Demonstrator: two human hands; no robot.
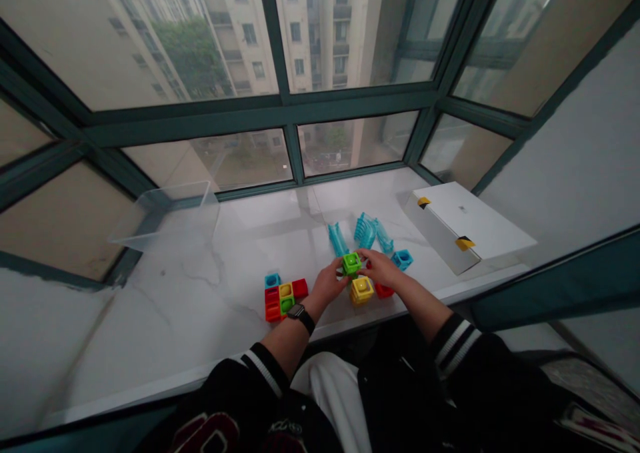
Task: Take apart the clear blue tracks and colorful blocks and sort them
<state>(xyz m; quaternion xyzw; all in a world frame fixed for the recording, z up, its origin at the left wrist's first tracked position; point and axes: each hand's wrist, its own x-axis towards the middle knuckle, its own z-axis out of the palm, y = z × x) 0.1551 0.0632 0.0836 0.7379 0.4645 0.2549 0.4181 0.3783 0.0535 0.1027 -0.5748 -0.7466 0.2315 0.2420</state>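
A green cube block [351, 263] is pinched between both my hands above the white marble sill [210, 293]. My left hand [329, 282] grips its left side, a dark watch on that wrist. My right hand [381, 268] closes on its right side. Just below sits a yellow cube block [361, 290], with a red block [384, 291] under my right hand. A cluster of joined blocks [281, 296] in red, orange, yellow, green and blue lies left of my left hand.
Several light-blue ribbed track pieces [366, 232] and a blue cube [403, 259] lie behind my hands. A white cardboard box [463, 225] stands at the right. A clear plastic bin [170, 214] rests at the back left by the window.
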